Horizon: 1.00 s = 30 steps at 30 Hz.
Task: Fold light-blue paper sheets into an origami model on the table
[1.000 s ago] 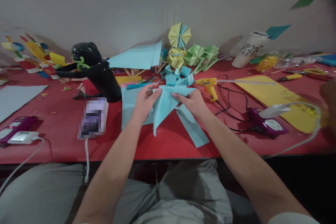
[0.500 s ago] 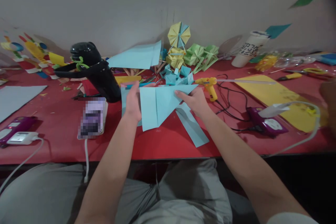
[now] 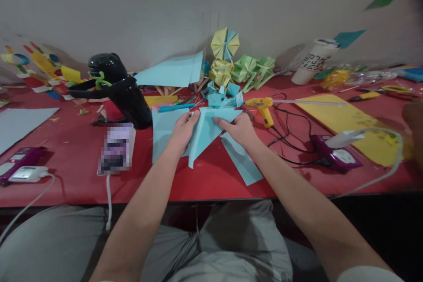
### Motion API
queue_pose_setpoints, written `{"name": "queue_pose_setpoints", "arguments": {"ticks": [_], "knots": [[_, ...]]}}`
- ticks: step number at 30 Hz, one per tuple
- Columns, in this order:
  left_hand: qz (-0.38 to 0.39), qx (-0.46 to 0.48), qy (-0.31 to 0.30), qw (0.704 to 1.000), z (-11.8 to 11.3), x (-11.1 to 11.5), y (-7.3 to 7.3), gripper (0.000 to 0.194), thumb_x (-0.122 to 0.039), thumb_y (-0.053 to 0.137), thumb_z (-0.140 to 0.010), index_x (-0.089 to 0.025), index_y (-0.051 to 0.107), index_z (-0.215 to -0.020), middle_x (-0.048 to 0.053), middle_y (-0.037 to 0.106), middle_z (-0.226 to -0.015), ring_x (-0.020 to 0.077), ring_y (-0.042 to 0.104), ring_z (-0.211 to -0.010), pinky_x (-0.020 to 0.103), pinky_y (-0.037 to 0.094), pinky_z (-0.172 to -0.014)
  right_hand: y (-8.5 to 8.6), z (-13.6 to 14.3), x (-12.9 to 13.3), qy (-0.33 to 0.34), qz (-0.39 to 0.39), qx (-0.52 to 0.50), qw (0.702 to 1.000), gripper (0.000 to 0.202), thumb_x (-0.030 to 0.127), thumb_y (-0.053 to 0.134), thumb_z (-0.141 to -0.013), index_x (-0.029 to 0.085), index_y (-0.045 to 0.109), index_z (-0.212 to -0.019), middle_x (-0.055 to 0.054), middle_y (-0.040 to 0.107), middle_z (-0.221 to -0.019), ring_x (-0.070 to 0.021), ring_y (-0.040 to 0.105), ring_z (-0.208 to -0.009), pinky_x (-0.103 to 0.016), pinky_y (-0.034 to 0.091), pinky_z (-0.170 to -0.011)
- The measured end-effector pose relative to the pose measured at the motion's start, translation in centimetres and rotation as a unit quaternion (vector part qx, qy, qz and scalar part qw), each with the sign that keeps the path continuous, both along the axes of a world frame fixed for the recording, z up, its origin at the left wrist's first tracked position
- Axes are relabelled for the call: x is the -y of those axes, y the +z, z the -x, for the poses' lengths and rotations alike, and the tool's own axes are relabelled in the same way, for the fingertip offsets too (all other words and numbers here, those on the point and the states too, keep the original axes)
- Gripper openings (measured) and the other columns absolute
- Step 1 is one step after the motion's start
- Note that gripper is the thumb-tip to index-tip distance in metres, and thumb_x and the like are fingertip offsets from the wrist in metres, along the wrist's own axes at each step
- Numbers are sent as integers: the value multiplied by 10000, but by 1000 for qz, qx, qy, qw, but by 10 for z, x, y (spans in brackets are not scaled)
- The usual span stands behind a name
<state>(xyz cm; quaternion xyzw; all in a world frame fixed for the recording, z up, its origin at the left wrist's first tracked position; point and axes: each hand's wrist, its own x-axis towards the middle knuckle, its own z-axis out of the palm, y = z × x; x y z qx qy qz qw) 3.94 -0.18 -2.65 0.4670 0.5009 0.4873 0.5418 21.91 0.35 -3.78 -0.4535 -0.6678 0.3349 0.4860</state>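
Note:
A light blue sheet of paper (image 3: pixel 207 131), creased and partly folded, is held up between both hands above the red table. My left hand (image 3: pixel 183 131) pinches its left flap near the top, thumb in front and fingers behind. On the right side, my right hand (image 3: pixel 238 128) grips the slanting edge, with its thumb flat on the front face. Beneath and to the left lies another blue sheet (image 3: pixel 161 134). A blue paper strip (image 3: pixel 243 161) rests under the right hand. Small folded blue paper pieces (image 3: pixel 223 96) sit just beyond the hands.
Left of the hands stand a black tumbler (image 3: pixel 128 101) and a phone (image 3: pixel 115 150) on a cable. To the right are a yellow glue gun (image 3: pixel 263 108) with its cord, a purple power strip (image 3: pixel 337 154) and yellow paper (image 3: pixel 360 128). Folded paper ornaments (image 3: pixel 225 55) stand near the wall.
My left hand has moved right and taken hold of the sheet's left flap, which now turns inward along the crease. The right hand has shifted slightly left with the paper.

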Motion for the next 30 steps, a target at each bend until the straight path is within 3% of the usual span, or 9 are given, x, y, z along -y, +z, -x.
{"name": "queue_pose_setpoints", "arguments": {"ticks": [6,10,17,30], "knots": [[-50,-80,60,994,-1,1,-3,363,-561,668,-725,-206,619,-784,4,579,-693,161,542,-687,275,415,-605,2,9,7,4,1,-5,1000,372,451,656,-774,188,506,-560,1,516,-574,-129,475,-571,-274,412,-547],[-85,-114,77,987,0,2,-3,325,-531,652,-743,-208,627,-755,2,586,-716,157,531,-711,275,402,-611,3,11,8,22,-18,-17,999,275,417,665,-779,180,606,-653,-7,590,-665,-141,530,-632,-287,450,-623],[-133,-165,103,972,2,2,-2,452,-542,613,-788,-197,410,-577,-35,370,-571,112,390,-588,256,319,-529,1,12,8,47,-13,-46,998,264,419,681,-781,183,726,-891,-50,709,-876,-205,631,-828,-351,514,-785],[-167,-146,95,970,1,1,-2,412,-486,628,-796,-190,442,-579,-40,362,-575,99,327,-558,254,295,-519,-3,12,6,45,-13,-51,998,236,398,710,-777,180,742,-859,-36,706,-807,-188,632,-764,-319,513,-722]]}}
